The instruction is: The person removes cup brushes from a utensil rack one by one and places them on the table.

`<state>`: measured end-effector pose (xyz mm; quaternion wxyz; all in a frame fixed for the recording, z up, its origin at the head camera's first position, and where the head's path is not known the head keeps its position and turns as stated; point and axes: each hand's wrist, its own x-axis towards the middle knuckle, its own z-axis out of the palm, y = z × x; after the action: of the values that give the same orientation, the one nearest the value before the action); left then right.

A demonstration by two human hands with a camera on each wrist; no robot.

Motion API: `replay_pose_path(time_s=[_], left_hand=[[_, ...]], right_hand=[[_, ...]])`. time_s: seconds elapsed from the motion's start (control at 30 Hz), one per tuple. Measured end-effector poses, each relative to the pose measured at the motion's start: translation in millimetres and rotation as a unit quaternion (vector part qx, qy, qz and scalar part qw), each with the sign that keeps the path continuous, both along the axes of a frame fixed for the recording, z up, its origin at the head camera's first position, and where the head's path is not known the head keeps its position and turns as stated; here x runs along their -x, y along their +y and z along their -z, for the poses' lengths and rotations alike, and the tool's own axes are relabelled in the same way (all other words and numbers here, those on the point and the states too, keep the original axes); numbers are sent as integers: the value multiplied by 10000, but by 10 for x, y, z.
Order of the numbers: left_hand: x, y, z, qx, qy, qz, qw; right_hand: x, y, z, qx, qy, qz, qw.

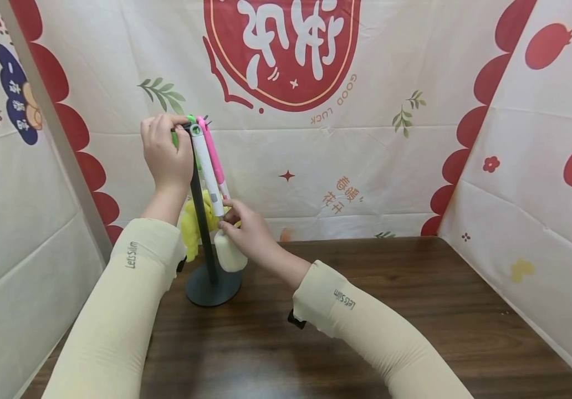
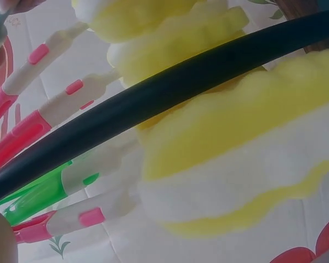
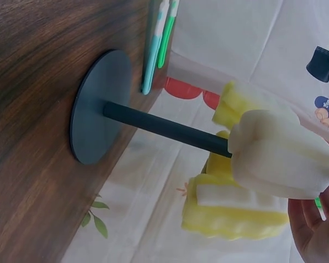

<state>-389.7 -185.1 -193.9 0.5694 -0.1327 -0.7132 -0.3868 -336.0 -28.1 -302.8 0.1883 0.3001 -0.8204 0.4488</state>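
A dark stand (image 1: 199,213) with a round base stands on the table, and several long-handled sponge brushes hang from its top. My left hand (image 1: 166,147) grips the top of the stand, beside the hooks. My right hand (image 1: 248,230) pinches a white-handled sponge brush (image 1: 207,169) low on its handle, just above the cream sponge head (image 3: 279,156). That handle's upper end is at the hook level. Close beside it hangs a pink-handled brush (image 1: 212,149). Yellow-and-white sponge heads (image 2: 241,159) cluster around the pole. In the left wrist view a green-handled brush (image 2: 38,200) hangs among pink ones.
The brown wooden table (image 1: 276,332) carries the stand. Printed cloth (image 1: 286,166) walls it in at the back and sides. In the right wrist view, a blue-and-white handle (image 3: 153,55) and a green-and-white handle (image 3: 166,41) lie near the table's edge.
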Motion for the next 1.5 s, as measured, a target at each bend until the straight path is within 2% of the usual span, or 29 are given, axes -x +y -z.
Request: replay_pose_path(time_s=[0.33, 0.57, 0.8, 1.07, 1.23, 1.5], left_hand=[[-15, -19, 2, 34, 30, 190, 9998], [7, -36, 30, 207, 332, 282, 9988], [4, -34, 35, 135, 231, 359, 9990], [-5, -50, 25, 112, 261, 494, 9984], [-22, -53, 17, 79, -1, 418, 9991], [-54, -48, 1, 117, -140, 294, 9994]], right_hand=[[-28, 23, -57, -75, 94, -20, 9999], [-66, 47, -78, -195, 151, -16, 9997], [-97, 120, -81, -196, 190, -50, 9996], [-119, 254, -71, -183, -52, -96, 9998], [-138, 343, -23, -166, -284, -2, 9995], [-187, 504, 56, -197, -542, -64, 9983]])
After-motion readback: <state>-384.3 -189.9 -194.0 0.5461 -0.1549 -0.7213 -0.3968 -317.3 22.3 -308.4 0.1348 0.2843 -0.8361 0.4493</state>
